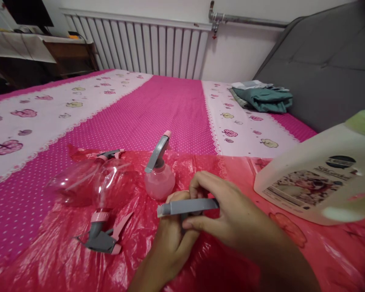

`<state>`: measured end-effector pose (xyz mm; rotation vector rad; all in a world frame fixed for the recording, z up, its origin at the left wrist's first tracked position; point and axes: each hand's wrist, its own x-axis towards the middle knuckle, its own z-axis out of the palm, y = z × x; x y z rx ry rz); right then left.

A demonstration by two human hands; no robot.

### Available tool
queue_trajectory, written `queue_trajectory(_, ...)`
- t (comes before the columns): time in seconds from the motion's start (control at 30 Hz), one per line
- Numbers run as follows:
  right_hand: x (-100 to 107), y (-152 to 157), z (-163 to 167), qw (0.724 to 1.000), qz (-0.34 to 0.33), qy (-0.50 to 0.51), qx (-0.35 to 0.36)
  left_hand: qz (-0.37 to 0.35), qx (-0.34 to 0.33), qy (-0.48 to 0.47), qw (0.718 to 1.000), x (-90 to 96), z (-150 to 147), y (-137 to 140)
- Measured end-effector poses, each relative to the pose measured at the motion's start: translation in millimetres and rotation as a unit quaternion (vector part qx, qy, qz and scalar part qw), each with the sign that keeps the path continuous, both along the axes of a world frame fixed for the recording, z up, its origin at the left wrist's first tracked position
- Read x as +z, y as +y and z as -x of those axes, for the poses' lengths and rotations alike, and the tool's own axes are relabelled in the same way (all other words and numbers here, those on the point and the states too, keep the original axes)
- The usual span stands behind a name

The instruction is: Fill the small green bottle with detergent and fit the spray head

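Note:
In the middle foreground, my right hand [225, 202] grips the grey trigger head of a spray bottle [190, 207], with thumb and fingers around it. My left hand [173, 243] is closed just beneath that head, around the lower part. The hands hide the bottle's body. Just beyond them, a small round spray bottle [159, 184] with pinkish liquid and a grey and pink head stands upright. To the left, two clear spray bottles lie on red plastic sheeting [134, 259]: one with a grey trigger head [100, 237] toward me, another [76, 182] behind it.
A large white jug [310, 182] with a green top stands tilted at the right. Folded clothes [264, 97] lie by the grey headboard [325, 61]. The pink patterned bedspread [167, 105] reaches a radiator [146, 44]. A desk [67, 50] with a monitor is at far left.

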<state>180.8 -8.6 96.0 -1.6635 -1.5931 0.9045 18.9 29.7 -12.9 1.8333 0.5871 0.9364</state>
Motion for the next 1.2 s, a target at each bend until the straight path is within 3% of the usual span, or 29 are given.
queue_trajectory(0.27, 3, -7, -13, 0.991, -0.114, 0.056, 0.044, 0.031, 0.015, -0.002, 0.999, 3.6, 5, -2)
queue_trajectory(0.47, -2, -3, 0, 0.994, -0.103, 0.021, 0.039, 0.014, -0.019, -0.011, 1.000, -1.0, 6, -2)
queue_trajectory(0.6, -4, -2, 5, 0.996, -0.083, 0.018, 0.019, 0.025, -0.001, -0.025, 0.999, -5.6, 2, -2)
queue_trajectory(0.77, 0, -3, 0, 0.999, -0.048, 0.002, 0.017, 0.031, -0.011, -0.018, 0.999, 2.0, -1, -1)
queue_trajectory(0.9, 1, -8, -11, 0.997, -0.030, 0.053, 0.038, 0.035, -0.013, -0.021, 0.999, 8.8, 1, 1)
queue_trajectory(1.1, -6, -21, -29, 0.989, -0.068, 0.122, 0.053, 0.040, -0.014, -0.022, 0.999, 9.3, 0, 2)
queue_trajectory(1.2, -8, -17, -29, 0.985, -0.111, 0.086, 0.099, 0.031, -0.001, -0.032, 0.999, 7.4, -1, 1)
